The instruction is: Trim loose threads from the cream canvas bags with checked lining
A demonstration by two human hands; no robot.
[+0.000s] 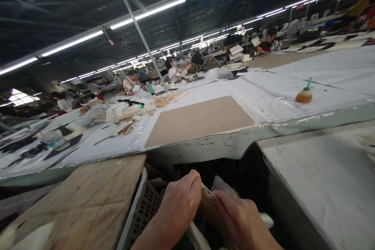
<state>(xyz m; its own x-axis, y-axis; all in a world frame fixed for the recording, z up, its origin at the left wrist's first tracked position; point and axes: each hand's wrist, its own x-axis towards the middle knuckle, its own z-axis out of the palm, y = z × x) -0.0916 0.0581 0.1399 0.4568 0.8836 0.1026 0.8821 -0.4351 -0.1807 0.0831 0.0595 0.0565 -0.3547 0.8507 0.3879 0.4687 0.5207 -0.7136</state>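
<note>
At the bottom of the head view, both of my hands are closed on a tan piece that looks like cloth or soft leather (211, 208). My left hand (182, 194) pinches its upper left edge, fingers curled over. My right hand (240, 216) grips the right side, thumb along it. The piece hangs down between my hands, below the table's front edge; its lower part is partly hidden. Just behind it shows a checked cloth (224, 186). Pale material (197, 236) lies below the piece.
A plastic basket (143, 207) stands left of my hands, beside a brown board (84, 199). A grey-white surface (319, 172) lies right. On the white-covered table (272, 105) are a brown sheet (199, 119), a glue bottle (304, 94) and scraps (125, 111). Several people work farther back.
</note>
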